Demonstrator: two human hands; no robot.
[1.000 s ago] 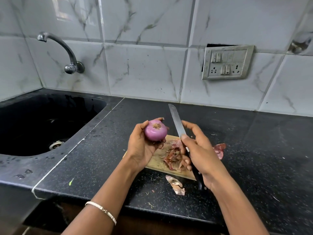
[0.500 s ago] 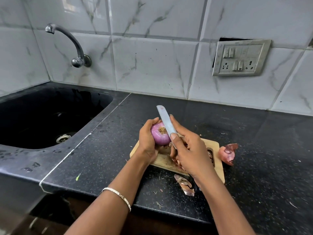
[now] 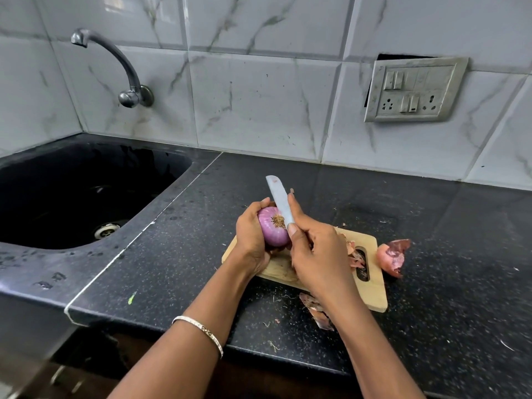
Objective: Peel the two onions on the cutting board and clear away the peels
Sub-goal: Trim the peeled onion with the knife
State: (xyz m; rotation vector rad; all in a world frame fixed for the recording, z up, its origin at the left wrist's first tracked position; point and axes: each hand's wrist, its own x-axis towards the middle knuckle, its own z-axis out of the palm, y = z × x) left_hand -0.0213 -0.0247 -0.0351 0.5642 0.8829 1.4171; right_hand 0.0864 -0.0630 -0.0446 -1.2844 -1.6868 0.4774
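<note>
Near the frame's centre, above the cutting board (image 3: 372, 296), my left hand (image 3: 250, 240) curls round the sides of the onion (image 3: 270, 230) — firm, I think, but smooth and slippery where bare — while my right hand (image 3: 319, 254) grips the knife (image 3: 278, 197), its blade at the root end.

Peeled onion (image 3: 272, 230) over wood board (image 3: 371, 295); 2nd onion (image 3: 388, 259) (half-skinned) beside rt edge.

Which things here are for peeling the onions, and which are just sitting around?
For the job: peeled purple onion in the left hand; grey-bladed knife in the right hand; pale wooden cutting board; loose reddish onion skins; reddish skin-covered lump beside the board, perhaps the second onion.
Just there: curved metal tap; black sink; grey wall switch panel.
</note>
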